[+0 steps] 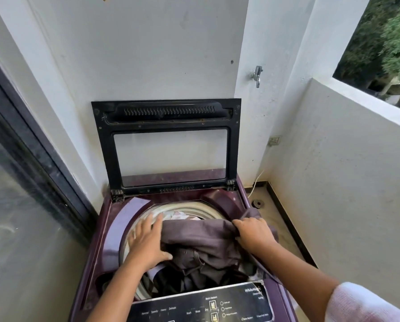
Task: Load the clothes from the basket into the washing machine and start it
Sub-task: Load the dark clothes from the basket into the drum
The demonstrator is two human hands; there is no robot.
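Observation:
A purple top-loading washing machine stands in front of me with its black glass lid raised against the wall. A dark brown-grey garment lies bunched across the drum opening, partly draped over the right rim. My left hand presses flat on the garment's left side with fingers spread. My right hand grips a fold of the same garment at the right rim. Lighter clothes show deeper in the drum. The basket is out of view.
The black control panel runs along the machine's front edge. A tap sticks out of the wall at upper right. A glass sliding door is on the left, a low balcony wall on the right, with a floor drain between.

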